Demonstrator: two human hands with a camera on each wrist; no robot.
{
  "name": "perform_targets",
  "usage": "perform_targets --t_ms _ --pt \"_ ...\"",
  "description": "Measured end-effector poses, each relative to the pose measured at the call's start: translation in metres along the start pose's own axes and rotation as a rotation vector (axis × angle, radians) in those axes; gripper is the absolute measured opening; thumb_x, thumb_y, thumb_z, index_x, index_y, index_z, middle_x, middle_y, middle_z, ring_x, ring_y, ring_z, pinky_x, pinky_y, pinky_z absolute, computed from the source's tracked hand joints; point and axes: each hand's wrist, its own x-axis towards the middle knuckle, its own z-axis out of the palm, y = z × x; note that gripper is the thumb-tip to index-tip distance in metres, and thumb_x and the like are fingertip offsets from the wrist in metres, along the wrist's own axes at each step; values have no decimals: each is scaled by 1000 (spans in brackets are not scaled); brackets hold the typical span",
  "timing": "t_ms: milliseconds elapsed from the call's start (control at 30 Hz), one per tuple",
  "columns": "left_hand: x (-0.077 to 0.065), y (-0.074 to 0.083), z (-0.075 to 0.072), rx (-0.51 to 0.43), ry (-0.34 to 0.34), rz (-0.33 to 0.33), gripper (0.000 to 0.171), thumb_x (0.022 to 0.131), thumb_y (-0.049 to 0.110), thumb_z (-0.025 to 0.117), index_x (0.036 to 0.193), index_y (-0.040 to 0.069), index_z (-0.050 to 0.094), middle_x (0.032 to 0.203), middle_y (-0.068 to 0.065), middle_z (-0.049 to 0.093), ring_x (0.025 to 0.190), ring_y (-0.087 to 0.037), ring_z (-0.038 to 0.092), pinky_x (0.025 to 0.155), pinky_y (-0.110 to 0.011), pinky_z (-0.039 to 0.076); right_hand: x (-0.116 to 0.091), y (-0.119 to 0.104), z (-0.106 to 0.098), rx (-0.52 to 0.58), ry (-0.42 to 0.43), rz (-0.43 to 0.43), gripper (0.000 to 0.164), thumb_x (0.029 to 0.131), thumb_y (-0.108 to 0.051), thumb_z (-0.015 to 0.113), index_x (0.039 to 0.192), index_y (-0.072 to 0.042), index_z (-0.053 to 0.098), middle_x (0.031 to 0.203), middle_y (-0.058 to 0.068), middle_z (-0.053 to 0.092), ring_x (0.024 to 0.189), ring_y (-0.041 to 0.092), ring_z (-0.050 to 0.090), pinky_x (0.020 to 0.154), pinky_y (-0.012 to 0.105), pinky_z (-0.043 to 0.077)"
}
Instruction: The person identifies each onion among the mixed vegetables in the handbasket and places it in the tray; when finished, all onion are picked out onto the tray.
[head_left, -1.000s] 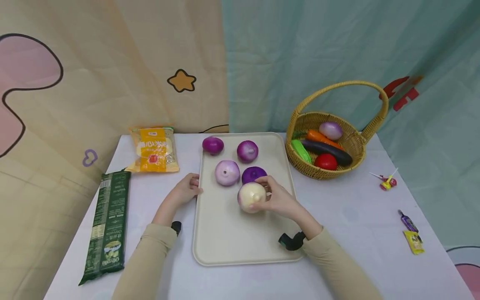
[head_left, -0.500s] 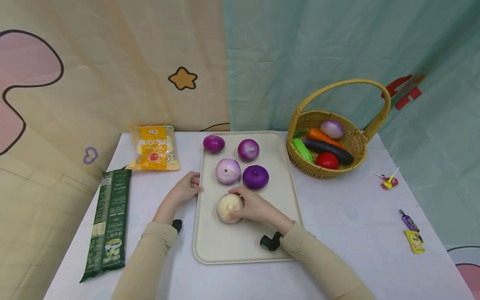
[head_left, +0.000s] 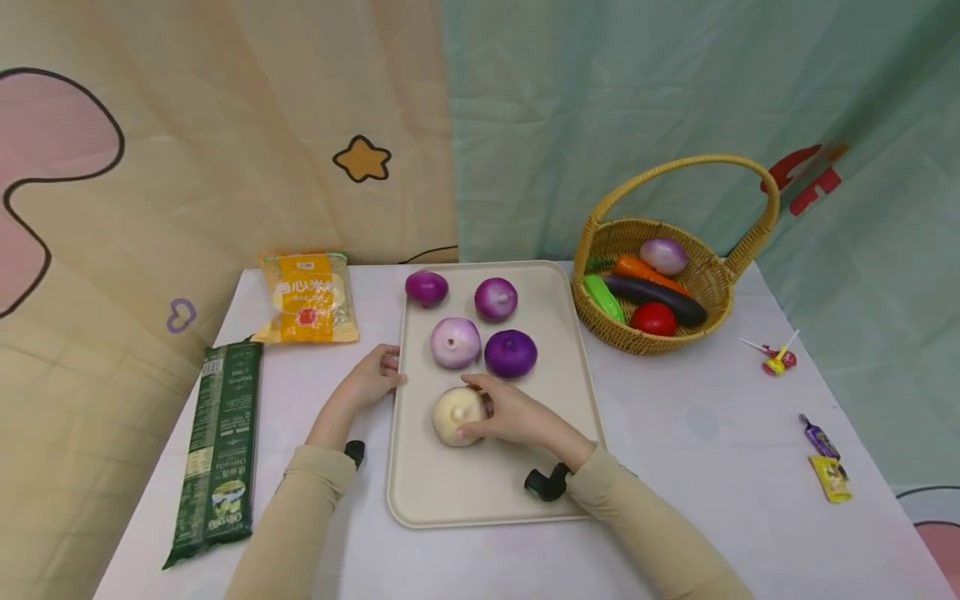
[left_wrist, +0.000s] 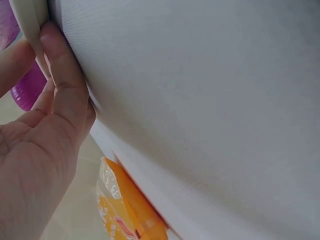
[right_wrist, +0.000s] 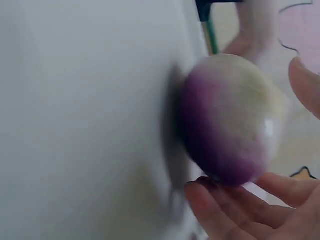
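A round white-and-purple vegetable [head_left: 453,417], like an onion or a turnip, sits on the cream tray [head_left: 427,492]. My right hand [head_left: 517,412] curves loosely beside it. In the right wrist view its thumb [right_wrist: 306,87] stands apart from the vegetable, while the fingers [right_wrist: 202,200] lie along the vegetable's other side. At the tray's left rim, my left hand [head_left: 371,379] pinches the edge between thumb and fingers. Farther back on the tray are a pale lilac onion [head_left: 455,342], a dark purple onion [head_left: 511,354], a striped purple onion [head_left: 496,299] and a small magenta onion [head_left: 427,287].
A wicker basket [head_left: 622,340] at the back right holds an eggplant [head_left: 656,297], a tomato [head_left: 654,320] and other vegetables. Lollipops [head_left: 776,362] and small wrapped sweets [head_left: 828,477] lie at right. A green packet [head_left: 221,454] and an orange-and-clear bag [head_left: 309,298] are at left.
The right hand brought the white-and-purple vegetable left and down onto the tray, uncovering the dark purple onion. Its thumb is now apart from the vegetable. The left hand stays at the rim.
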Motion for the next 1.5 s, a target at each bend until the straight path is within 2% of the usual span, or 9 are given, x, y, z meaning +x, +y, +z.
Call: perform_targets --t_ms 267,367,533,733,867,1033,1200,1367,1500 --pt "-1 -1 -3 13 13 3 54 96 6 58 144 -3 36 121 -22 52 103 -29 56 89 -37 56 -21 -10 -58 122 -24 -88 64 93 -21 68 146 3 40 146 23 45 132 39 47 106 51 46" --pt "-2 0 -5 23 17 6 54 96 6 58 144 -3 36 121 -23 52 102 -29 57 89 -37 56 -29 -6 -93 90 77 -112 56 95 -18 65 142 2 45 144 22 49 131 39 49 107 54 44" --pt "-3 1 -6 24 22 22 53 96 5 57 143 -5 36 120 -24 53 102 -29 58 88 -38 55 -39 14 -156 19 299 -23 51 98 -26 61 142 -3 47 143 19 50 131 36 50 107 53 44" --pt "-2 -2 -5 15 25 16 53 96 4 57 143 -5 36 119 -23 53 101 -28 57 88 -37 56 -40 37 -214 43 563 114 59 97 -42 58 144 -7 46 143 14 51 126 23 52 100 25 47" --pt "-3 -4 -5 -15 24 10 52 95 3 57 143 -5 37 117 -22 52 99 -27 57 86 -36 56 -31 49 -243 69 714 164 65 93 -50 61 142 -10 48 139 7 53 122 14 52 98 24 46" --pt "-4 -7 -3 -37 11 16 52 95 2 57 142 -5 37 116 -21 52 98 -26 57 85 -35 56 -16 60 -265 62 858 185 58 93 -44 63 137 -7 53 132 7 57 118 14 53 107 35 43" --pt "-5 -9 -2 -30 20 21 52 94 2 58 142 -5 38 117 -22 53 100 -28 58 85 -35 57 -1 76 -270 81 915 242 59 92 -38 65 138 -3 52 134 12 53 119 19 49 107 37 42" --pt "-4 -5 2 -50 5 25 53 94 2 59 142 -5 38 116 -22 53 100 -27 58 85 -35 57 -1 95 -274 121 910 320 65 94 -33 64 146 -2 42 149 21 40 134 33 39 114 45 36" --pt "-3 -2 3 -48 9 -5 52 95 2 59 143 -3 38 115 -19 53 98 -25 58 85 -34 57 -6 108 -275 156 790 355 73 96 -30 61 153 -1 27 158 24 26 141 39 31 118 49 30"
